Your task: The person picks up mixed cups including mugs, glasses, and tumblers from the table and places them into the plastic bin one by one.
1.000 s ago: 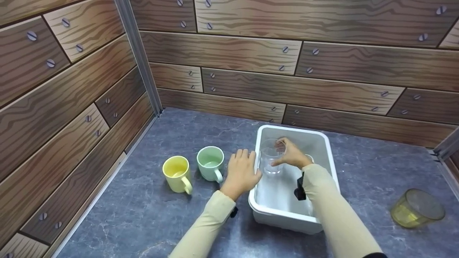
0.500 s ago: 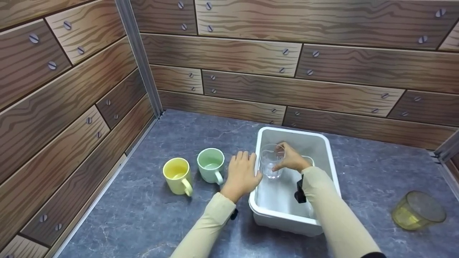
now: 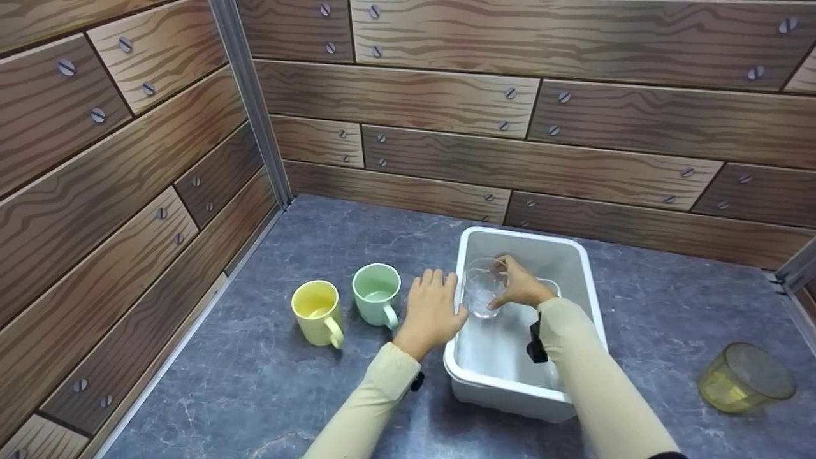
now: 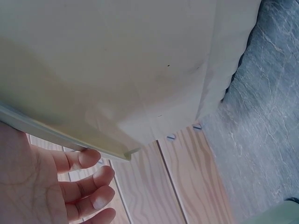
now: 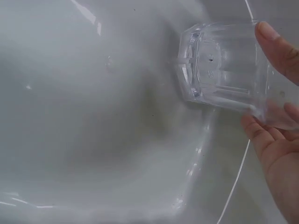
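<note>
A clear plastic cup (image 3: 482,290) stands near the left wall inside a white tub (image 3: 488,376). My right hand (image 3: 521,285) grips the cup, thumb on one side and fingers on the other; in the right wrist view the cup's faceted base (image 5: 190,63) is close to the tub floor, and contact is hard to tell. My left hand (image 3: 431,313) rests against the tub's left rim, its fingers extended. From the left wrist view, its loosely bent fingers (image 4: 88,186) lie along the outside of the rim.
Left of the tub stand a green mug (image 3: 376,293) and a yellow mug (image 3: 317,312). A yellow-tinted transparent cup (image 3: 743,379) is at the far right. Something with a pale round rim (image 3: 552,284) sits in the tub, mostly hidden by my right arm. Wood-patterned walls enclose the table.
My right hand has lowered the clear cup slightly within the tub. The left hand has stayed at the rim.
</note>
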